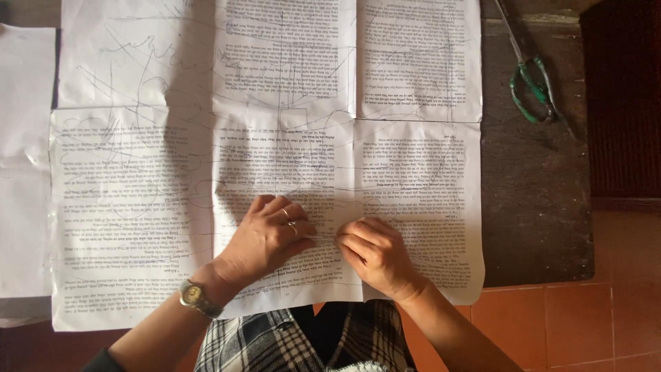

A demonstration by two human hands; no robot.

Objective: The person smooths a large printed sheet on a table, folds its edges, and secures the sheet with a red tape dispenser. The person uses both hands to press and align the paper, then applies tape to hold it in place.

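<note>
Several printed paper sheets [275, 117], joined edge to edge and marked with pencil lines, lie spread flat in front of me. My left hand [265, 234], with a ring and a wristwatch, rests palm down on the lower middle sheet. Close to its right, my right hand [372, 251] is curled, fingertips pressing on the paper near the seam between two sheets. It may pinch something small, but I cannot make it out. Both hands almost touch.
Green-handled scissors [531, 86] lie at the upper right on a dark grey mat [537, 200]. More white paper [24, 165] sits at the left edge. Orange floor tiles [592, 324] show at the lower right. My checked garment [275, 344] fills the bottom centre.
</note>
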